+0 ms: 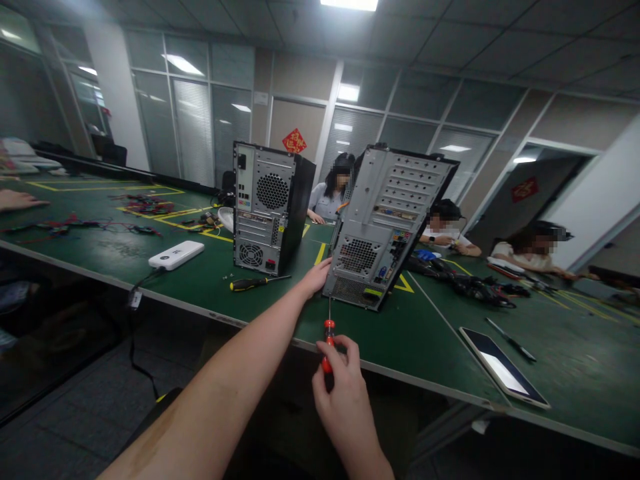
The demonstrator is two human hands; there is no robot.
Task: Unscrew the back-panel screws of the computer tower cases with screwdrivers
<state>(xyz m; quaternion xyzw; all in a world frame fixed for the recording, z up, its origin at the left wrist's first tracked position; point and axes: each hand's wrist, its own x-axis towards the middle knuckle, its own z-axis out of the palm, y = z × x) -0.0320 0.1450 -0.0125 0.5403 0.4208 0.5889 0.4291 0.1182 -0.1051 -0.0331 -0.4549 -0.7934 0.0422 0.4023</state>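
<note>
A computer case [373, 223] stands on the green table, its metal back facing me. My left hand [317, 277] holds its lower left edge; the fingertips are hidden against the side. Below that corner, a screwdriver [329, 325] with a red and black handle points up, its shaft reaching the bottom left of the back panel. My right hand [345, 383] has thumb and fingers closed round the handle. Whether the tip sits in a screw is too small to tell. A second computer case [260, 207] stands to the left, and a yellow and black screwdriver [257, 283] lies before it.
A white power bank [177, 255] with a black cable lies at the left. On the right are a phone [503, 367], a pen [510, 339] and a heap of black cables [467, 280]. Several people sit across the table. Red wires [145, 203] lie at the far left.
</note>
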